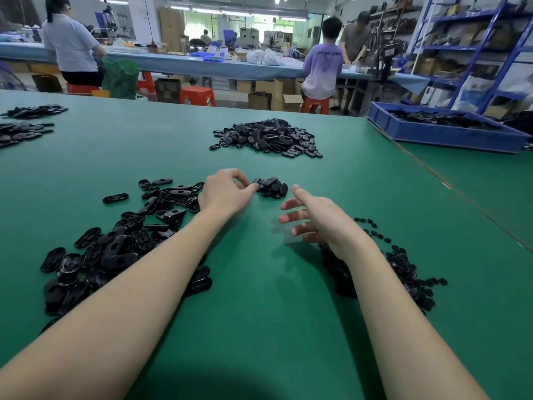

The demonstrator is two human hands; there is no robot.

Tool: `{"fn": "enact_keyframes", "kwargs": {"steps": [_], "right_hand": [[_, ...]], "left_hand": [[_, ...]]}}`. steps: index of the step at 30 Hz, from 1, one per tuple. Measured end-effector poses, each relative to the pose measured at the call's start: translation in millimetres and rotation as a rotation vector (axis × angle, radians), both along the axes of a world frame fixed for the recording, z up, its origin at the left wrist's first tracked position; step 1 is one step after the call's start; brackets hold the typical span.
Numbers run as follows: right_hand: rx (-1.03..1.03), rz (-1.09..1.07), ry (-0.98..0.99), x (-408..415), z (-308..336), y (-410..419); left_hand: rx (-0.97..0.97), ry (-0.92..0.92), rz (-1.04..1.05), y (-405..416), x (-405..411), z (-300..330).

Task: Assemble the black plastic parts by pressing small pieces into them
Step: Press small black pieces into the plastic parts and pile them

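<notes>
My left hand (226, 192) reaches forward over the green table (259, 313), its fingertips pinching a black oval part at the left edge of a small heap of black parts (272, 186). My right hand (314, 217) hovers just right of centre with fingers spread and relaxed, holding nothing. A wide pile of black oval shells (115, 246) lies under and left of my left forearm. A scatter of small black pieces (403, 264) lies beneath and right of my right wrist.
A bigger heap of black parts (268, 138) sits farther back at centre. More black parts (23, 125) lie at the far left. A blue bin (441, 131) of black parts stands at the back right. People work at a long bench beyond.
</notes>
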State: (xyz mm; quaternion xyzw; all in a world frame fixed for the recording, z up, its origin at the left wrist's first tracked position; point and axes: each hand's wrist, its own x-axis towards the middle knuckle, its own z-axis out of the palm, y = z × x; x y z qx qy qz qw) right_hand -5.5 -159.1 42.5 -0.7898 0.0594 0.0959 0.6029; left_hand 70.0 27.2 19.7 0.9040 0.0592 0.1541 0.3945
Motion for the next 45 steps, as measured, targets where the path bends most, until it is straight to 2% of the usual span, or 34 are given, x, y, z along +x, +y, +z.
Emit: {"fn": "enact_keyframes", "kwargs": {"steps": [9,17,23,28,35,40,45], "right_hand": [[0.061,0.016,0.038,3.2,-4.3,-3.5],[0.007,0.054,0.027,1.0,-3.6,0.8],[-0.090,0.134,0.005,-2.8,-5.6,13.1],[-0.218,0.191,-0.049,-5.2,-6.8,19.0],[-0.385,0.216,-0.256,-8.2,-15.0,48.6],[-0.564,0.247,-0.295,-9.8,-20.8,60.3],[-0.578,0.275,-0.272,-9.3,-18.7,58.8]], "left_hand": [[0.022,0.013,0.060,-18.1,31.4,-12.9],[-0.008,-0.083,-0.085,-5.8,7.1,-17.9],[0.088,-0.087,-0.136,17.4,-19.2,-19.0],[0.202,-0.104,0.017,56.7,-31.2,-3.8],[0.224,-0.062,0.153,86.2,-37.2,-0.6],[0.281,0.037,0.158,96.2,-39.4,-4.7],[0.257,0.048,0.146,94.8,-39.9,-8.4]]}}
